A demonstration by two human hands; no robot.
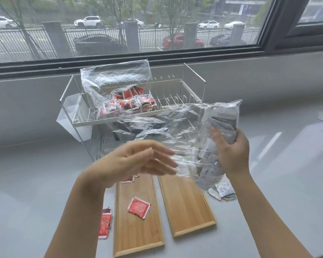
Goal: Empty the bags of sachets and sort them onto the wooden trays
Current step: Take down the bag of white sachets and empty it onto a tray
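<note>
The rack [185, 86] at 12 o'clock keeps the red bag [119, 90] waiting. Two trays [138, 229] lie at 6 o'clock, ready for sorting. The right hand [231, 151] grips the white bag [203, 138] to tip it. The left hand [138, 161], blurry, looks loose and holds nothing.

Right hand [231, 151] grips bag [209, 146] (clear).

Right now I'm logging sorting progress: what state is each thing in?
Bag of white sachets: lifted, still holding sachets, gripped by right hand.
Left hand: open, blurred.
Bag of red sachets: on the rack, still full.
Left tray: one red sachet.
Right tray: bare.
</note>
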